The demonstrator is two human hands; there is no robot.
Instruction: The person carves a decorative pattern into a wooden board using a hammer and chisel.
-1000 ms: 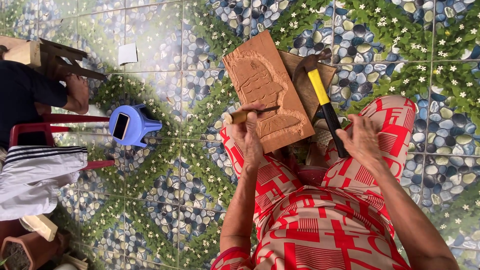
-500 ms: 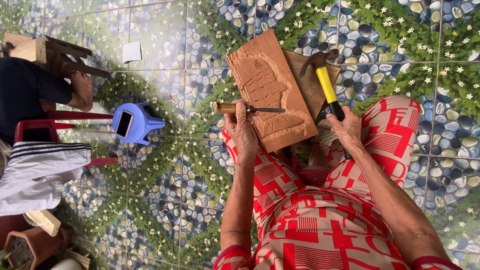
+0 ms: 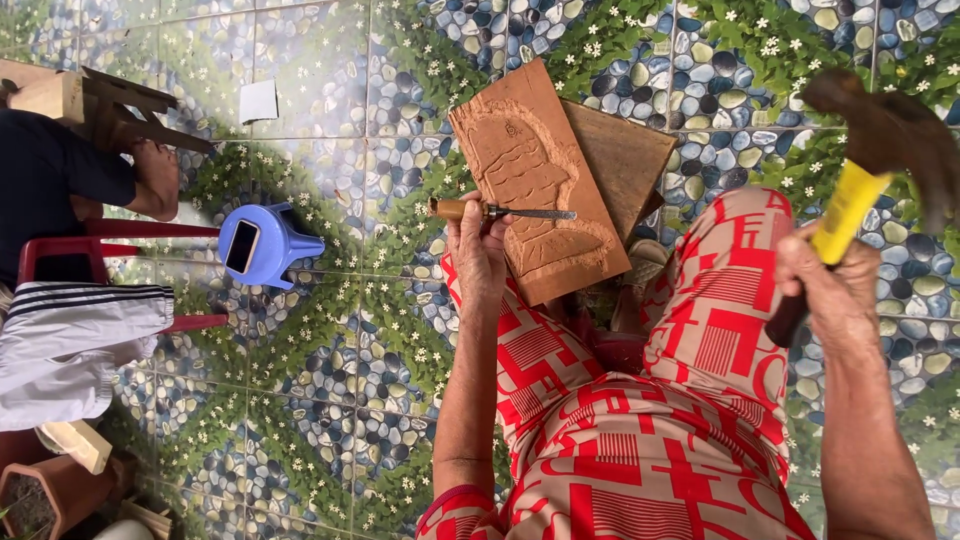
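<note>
Here, the parts of the scene, labelled in turn.

Left hand (image 3: 480, 255): closed around the wooden handle of a chisel (image 3: 500, 211), whose steel blade lies flat across the carved panel (image 3: 535, 180), its tip near the panel's right edge.

Right hand (image 3: 830, 290): clenched on the hammer (image 3: 860, 170), yellow-shafted with a dark head, raised well apart from the chisel.

Technique: in my judgement the blow should land squarely on the handle's butt; the blade is best kept low and the left hand firm, so the edge does not skid across the relief.

Carved panel: a reddish-brown board propped on a second wooden block (image 3: 625, 160), just beyond the knees in red patterned trousers (image 3: 640, 440). A figure in low relief, ribbed, with a sunken ground around it.

Surroundings: pebble-and-flower floor tiles (image 3: 350, 350); a small blue stool (image 3: 265, 245) bearing a phone, well to the left.
</note>
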